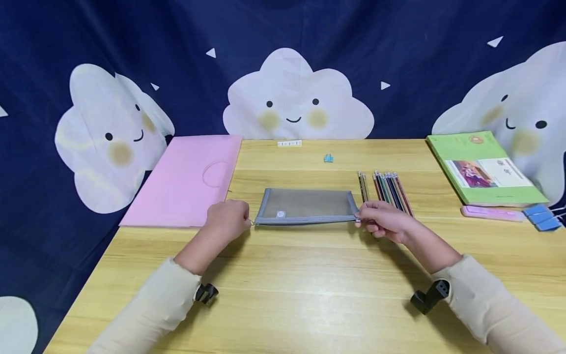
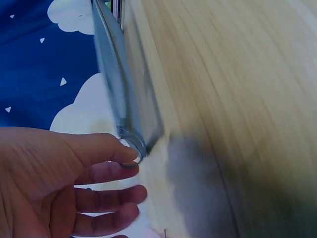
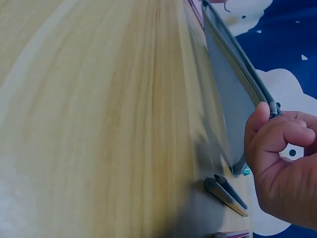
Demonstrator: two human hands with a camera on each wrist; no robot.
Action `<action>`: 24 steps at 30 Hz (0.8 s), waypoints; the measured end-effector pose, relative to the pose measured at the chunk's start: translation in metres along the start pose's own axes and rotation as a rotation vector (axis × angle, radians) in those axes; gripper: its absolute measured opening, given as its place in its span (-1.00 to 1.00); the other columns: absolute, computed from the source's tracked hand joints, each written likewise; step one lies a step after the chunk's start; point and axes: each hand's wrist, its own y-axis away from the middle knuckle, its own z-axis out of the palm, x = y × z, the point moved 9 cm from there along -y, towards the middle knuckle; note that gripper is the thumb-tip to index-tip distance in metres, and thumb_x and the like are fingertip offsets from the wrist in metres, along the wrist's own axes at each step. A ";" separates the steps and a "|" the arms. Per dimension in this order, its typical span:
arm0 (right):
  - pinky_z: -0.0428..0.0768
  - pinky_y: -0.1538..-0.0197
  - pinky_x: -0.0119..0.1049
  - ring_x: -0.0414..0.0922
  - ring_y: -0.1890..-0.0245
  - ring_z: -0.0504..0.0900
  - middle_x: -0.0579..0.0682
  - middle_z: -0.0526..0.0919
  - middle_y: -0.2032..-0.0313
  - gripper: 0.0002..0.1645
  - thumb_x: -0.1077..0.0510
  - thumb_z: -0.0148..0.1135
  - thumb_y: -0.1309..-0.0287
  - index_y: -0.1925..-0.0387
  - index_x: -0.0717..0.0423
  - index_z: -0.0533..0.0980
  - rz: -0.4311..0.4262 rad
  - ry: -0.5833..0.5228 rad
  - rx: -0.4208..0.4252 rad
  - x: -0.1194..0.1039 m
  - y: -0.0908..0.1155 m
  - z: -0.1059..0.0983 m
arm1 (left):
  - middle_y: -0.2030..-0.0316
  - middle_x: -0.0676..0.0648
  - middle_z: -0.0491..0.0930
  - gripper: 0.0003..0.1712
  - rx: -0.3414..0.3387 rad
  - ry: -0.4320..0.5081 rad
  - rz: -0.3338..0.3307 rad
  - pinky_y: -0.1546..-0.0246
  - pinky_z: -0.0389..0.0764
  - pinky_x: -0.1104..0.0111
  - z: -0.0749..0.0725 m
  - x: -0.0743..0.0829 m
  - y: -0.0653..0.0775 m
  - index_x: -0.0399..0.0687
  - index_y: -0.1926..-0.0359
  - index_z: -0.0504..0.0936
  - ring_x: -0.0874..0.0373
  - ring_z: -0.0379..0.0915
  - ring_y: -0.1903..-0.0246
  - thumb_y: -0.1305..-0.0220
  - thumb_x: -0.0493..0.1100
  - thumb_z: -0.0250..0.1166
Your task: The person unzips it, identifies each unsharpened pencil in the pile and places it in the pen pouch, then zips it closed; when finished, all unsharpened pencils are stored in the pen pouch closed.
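A grey zip pouch (image 1: 309, 204) with a see-through panel and a small white label is held just above the wooden table, its zipped edge towards me. At its left corner my left hand (image 1: 227, 219) pinches a small loop by the zip between thumb and forefinger; the other fingers are loosely bent in the left wrist view. My right hand (image 1: 383, 220) pinches the right end of the zipped edge. In the right wrist view, the pouch (image 3: 230, 84) hangs down from that edge. Pencils (image 1: 391, 189) lie just beyond my right hand, which partly covers them.
A pink folder (image 1: 187, 179) lies at the left. Towards the back are a white strip (image 1: 289, 143) and a blue binder clip (image 1: 328, 158). To the right lie a green book (image 1: 482, 169), a pink pen-like item (image 1: 493, 213) and a blue object (image 1: 541, 217).
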 end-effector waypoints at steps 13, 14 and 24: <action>0.14 0.76 -0.56 -0.33 0.76 0.21 0.01 0.47 0.49 -0.88 0.22 -0.05 -0.12 0.40 0.22 0.24 0.003 -0.004 -0.010 -0.001 -0.004 0.003 | 0.28 0.05 0.51 -0.62 0.044 -0.068 0.307 0.46 0.45 0.17 0.001 0.066 -0.009 0.13 0.15 0.53 0.09 0.41 0.28 0.05 0.07 0.28; 0.14 0.76 -0.56 -0.33 0.76 0.21 0.01 0.47 0.49 -0.88 0.23 -0.05 -0.12 0.41 0.22 0.24 0.005 -0.006 -0.016 0.000 -0.004 0.004 | 0.36 0.09 0.53 -0.73 0.054 -0.068 0.328 0.52 0.45 0.21 0.001 0.069 -0.010 0.14 0.24 0.56 0.14 0.43 0.35 0.01 0.04 0.26; 0.32 0.72 -0.53 -0.29 0.73 0.33 0.00 0.51 0.50 -0.62 0.05 -0.03 -0.17 0.13 0.29 0.30 -0.081 0.098 0.087 -0.021 0.009 -0.029 | 0.78 0.14 0.21 -0.73 0.176 0.020 0.407 0.79 0.14 0.44 -0.010 0.074 -0.010 0.09 0.72 0.33 0.29 0.14 0.72 -0.07 -0.23 0.04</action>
